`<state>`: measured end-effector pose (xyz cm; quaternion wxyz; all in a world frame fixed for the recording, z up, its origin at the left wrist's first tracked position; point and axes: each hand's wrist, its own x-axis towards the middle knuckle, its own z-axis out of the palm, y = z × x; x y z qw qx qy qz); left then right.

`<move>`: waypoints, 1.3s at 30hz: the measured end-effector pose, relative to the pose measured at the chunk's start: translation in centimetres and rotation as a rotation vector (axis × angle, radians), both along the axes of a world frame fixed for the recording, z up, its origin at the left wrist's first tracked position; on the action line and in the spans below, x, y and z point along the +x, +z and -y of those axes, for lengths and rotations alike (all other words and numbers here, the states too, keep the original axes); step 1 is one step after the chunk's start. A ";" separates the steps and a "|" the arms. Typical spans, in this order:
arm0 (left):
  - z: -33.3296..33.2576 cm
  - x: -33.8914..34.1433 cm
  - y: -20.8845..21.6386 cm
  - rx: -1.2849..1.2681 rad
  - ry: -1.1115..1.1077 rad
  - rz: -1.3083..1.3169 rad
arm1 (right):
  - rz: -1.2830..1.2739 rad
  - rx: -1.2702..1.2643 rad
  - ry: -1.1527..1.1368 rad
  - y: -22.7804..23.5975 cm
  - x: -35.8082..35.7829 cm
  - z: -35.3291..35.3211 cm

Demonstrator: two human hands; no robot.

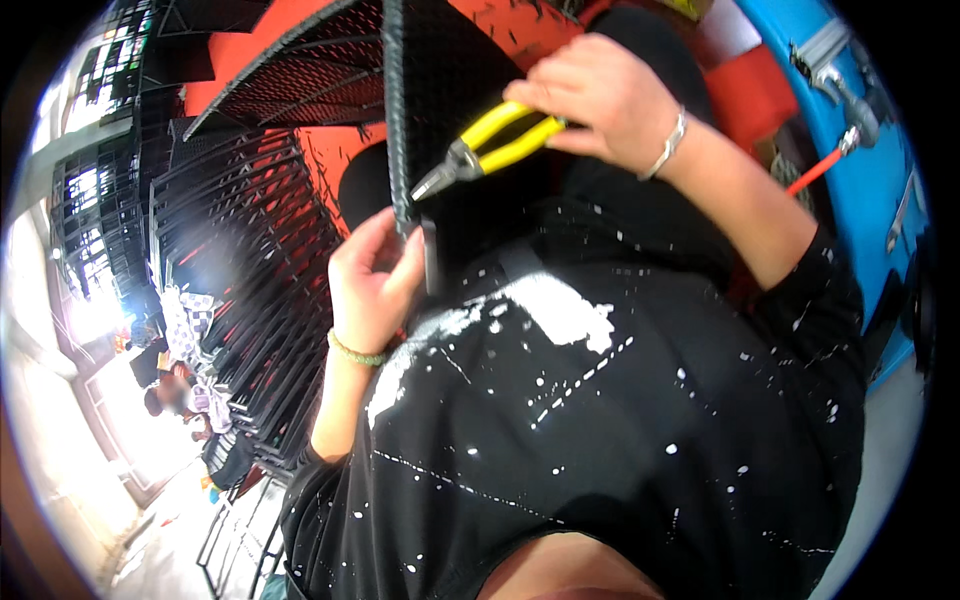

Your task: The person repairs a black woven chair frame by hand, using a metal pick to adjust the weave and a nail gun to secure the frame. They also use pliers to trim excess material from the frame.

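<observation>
My right hand [610,105] is closed round the yellow handles of a pair of pliers [462,158]. Their metal jaws point down and left, and the tip is at the braided black edge of a woven panel [396,110]. The panel stands upright in front of me, its edge toward me. Lower down, my left hand [375,275] pinches the bottom end of that edge between thumb and fingers. A short dark strip [431,258] hangs beside the left thumb; whether it is part of the panel I cannot tell.
Stacked black metal frames [270,250] fill the left side. Another black mesh panel [290,75] leans behind, over a red surface [480,20] strewn with dark scraps. At right, an air tool with a red hose [820,168] is by a blue surface [790,20]. Another person [180,395] is far left.
</observation>
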<state>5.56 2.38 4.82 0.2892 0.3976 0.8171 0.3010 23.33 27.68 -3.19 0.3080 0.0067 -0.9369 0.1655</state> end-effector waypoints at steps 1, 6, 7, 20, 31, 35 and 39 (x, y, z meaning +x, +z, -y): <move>-0.4 0.2 -0.5 0.091 0.064 0.050 | -0.031 -0.037 0.005 -0.3 0.1 0.0; -0.5 0.7 -0.3 0.045 0.048 0.022 | 0.033 -0.116 0.039 -0.3 0.4 0.7; -0.4 0.9 -0.1 0.064 0.051 0.020 | 0.056 -0.158 0.033 -0.2 0.7 1.2; -0.8 0.1 -0.1 0.101 0.004 0.077 | 0.110 -0.456 -0.187 -0.4 1.3 5.1; -0.9 0.5 -0.9 0.106 0.059 0.146 | 0.252 -0.479 -0.122 -2.7 0.0 5.6; -0.9 0.4 -1.1 0.142 0.069 0.162 | 0.166 -0.394 -0.119 -2.6 0.2 5.2; -0.9 0.3 -1.0 0.131 0.050 0.146 | 0.167 -0.378 -0.118 -2.3 0.1 4.9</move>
